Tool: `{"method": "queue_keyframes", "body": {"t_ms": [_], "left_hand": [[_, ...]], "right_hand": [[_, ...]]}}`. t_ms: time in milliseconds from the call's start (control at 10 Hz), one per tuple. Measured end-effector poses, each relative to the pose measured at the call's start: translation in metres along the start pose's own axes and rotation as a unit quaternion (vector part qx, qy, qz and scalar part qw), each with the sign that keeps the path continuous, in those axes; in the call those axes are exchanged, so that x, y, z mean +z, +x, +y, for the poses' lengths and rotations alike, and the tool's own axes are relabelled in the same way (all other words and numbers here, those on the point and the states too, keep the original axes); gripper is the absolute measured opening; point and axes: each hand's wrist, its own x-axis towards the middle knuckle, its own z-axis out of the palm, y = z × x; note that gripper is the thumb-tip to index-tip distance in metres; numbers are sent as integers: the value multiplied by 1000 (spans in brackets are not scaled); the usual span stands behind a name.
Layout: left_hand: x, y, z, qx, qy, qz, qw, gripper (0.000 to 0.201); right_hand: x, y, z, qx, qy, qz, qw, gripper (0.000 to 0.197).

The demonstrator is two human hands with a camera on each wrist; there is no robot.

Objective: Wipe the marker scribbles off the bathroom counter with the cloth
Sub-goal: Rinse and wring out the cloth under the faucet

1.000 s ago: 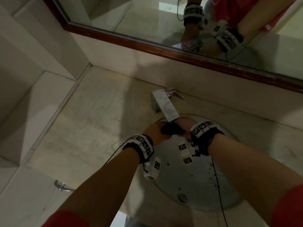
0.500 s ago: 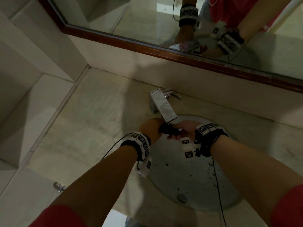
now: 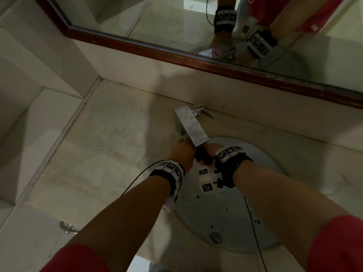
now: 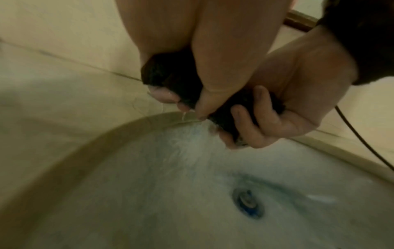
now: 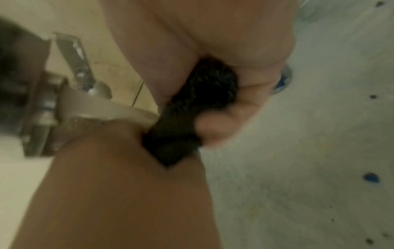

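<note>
Both of my hands are wrapped around one dark cloth [image 3: 203, 157], twisted into a tight roll, near the middle of the head view, right under the tip of the square metal faucet [image 3: 189, 127]. My left hand [image 3: 181, 153] has its fingers curled around the left end of the roll; in the left wrist view the fingertips [image 4: 162, 94] tuck under it and thin drops of water hang below them. My right hand [image 3: 213, 151] grips the other end, its fingers [image 4: 253, 107] folded over the dark fabric in the centre right of that view. The right wrist view is blurred, yet the roll [image 5: 198, 107] shows in the middle of the frame, squeezed between my palm and curled fingers, with the faucet's base [image 5: 44, 104] at the left edge.

Beneath my hands lies the round sink [image 3: 271, 173], dotted with dark blue specks, its drain [image 3: 216, 237] in the lower part of the head view. The pale stone counter [image 3: 102, 154] spreads to the left of the frame, and a wood-framed mirror [image 3: 157, 20] fills the top.
</note>
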Motion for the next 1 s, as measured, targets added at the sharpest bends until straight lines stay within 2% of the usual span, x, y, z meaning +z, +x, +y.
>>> {"method": "queue_keyframes", "body": {"t_ms": [100, 200, 300, 400, 600, 700, 800, 900, 1000], "left_hand": [[5, 4, 3, -48, -92, -25, 994, 32], [5, 3, 7, -98, -232, -80, 965, 20], [11, -2, 12, -151, -424, -148, 881, 16], [13, -14, 19, -195, -607, -207, 742, 15], [18, -27, 26, -172, -756, -282, 565, 20], [13, -28, 22, -169, -751, -286, 571, 17], [5, -23, 15, -196, -722, -263, 609, 13], [-2, -14, 6, -235, -666, -200, 679, 10], [-7, -5, 0, -171, -500, -142, 837, 36]], "right_hand": [[1, 1, -5, -45, -30, 61, 997, 12], [3, 8, -6, -105, -136, 108, 979, 19], [3, 5, -6, -127, -216, 134, 959, 24], [2, 1, -3, -163, -269, 143, 938, 38], [-7, -5, 2, -180, -268, 94, 942, 37], [-7, -6, 1, -176, -247, 84, 949, 27], [-12, -8, 0, -117, -195, 43, 973, 23], [-20, -12, -7, -81, -88, 12, 993, 40], [-29, -11, -11, -45, -1, 7, 999, 35]]}}
